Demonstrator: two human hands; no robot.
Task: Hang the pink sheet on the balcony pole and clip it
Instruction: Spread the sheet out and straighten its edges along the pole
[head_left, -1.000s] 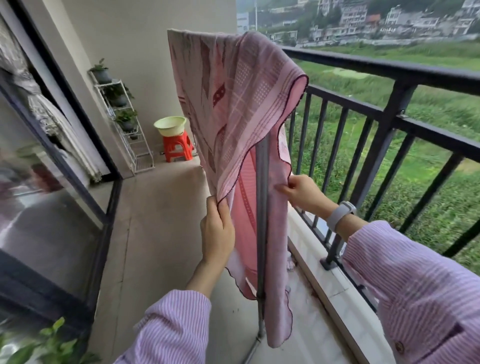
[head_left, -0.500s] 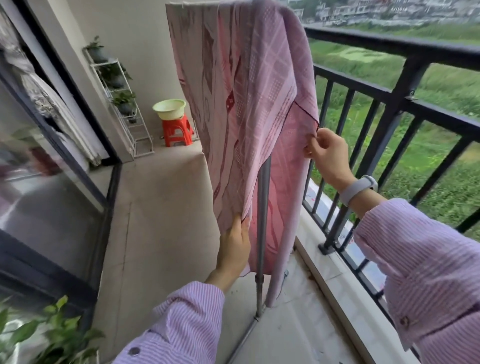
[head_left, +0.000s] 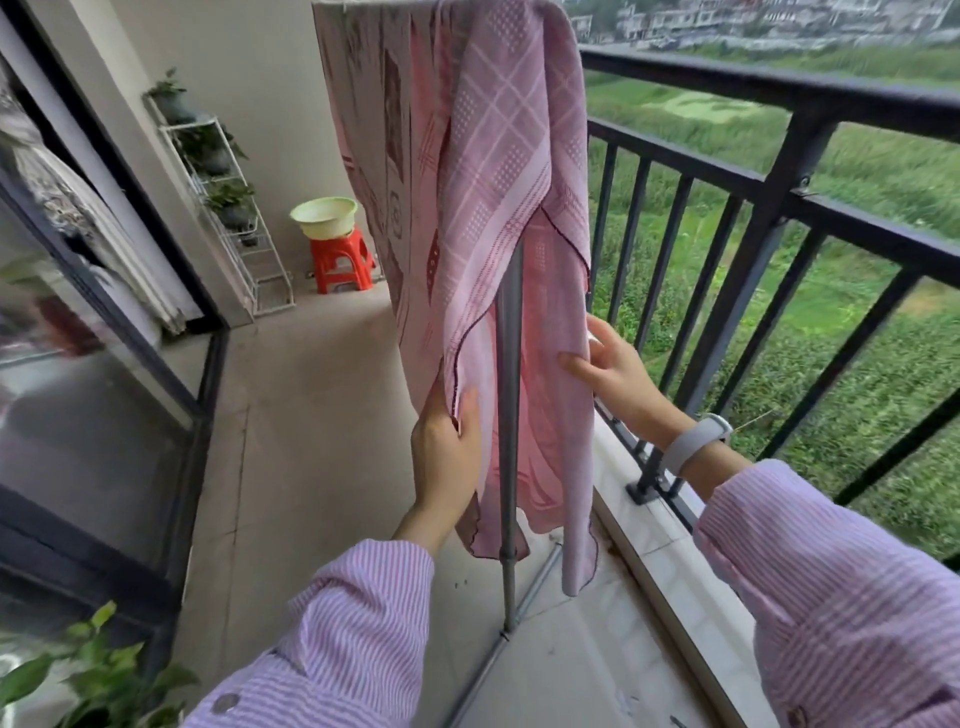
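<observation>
The pink patterned sheet (head_left: 467, 156) hangs draped over the top bar of a grey drying rack, folded down on both sides of the rack's upright pole (head_left: 508, 415). My left hand (head_left: 447, 447) pinches the near layer's dark-trimmed edge low on the left side. My right hand (head_left: 613, 374) grips the far layer's edge on the right, thumb in front and fingers behind the cloth. The top bar is almost out of frame. No clip is visible.
A black balcony railing (head_left: 779, 192) runs along the right with a tiled ledge (head_left: 675, 561) below it. Glass doors (head_left: 78, 415) line the left. A plant shelf (head_left: 223, 197), a red stool (head_left: 340, 260) with a green basin (head_left: 324, 215) stand at the far end. A plant (head_left: 88, 675) sits bottom left.
My right hand has dropped from the sheet's upper right fold to a lower spot on its right edge. My left hand keeps its hold on the left edge. The view tilted up slightly.
</observation>
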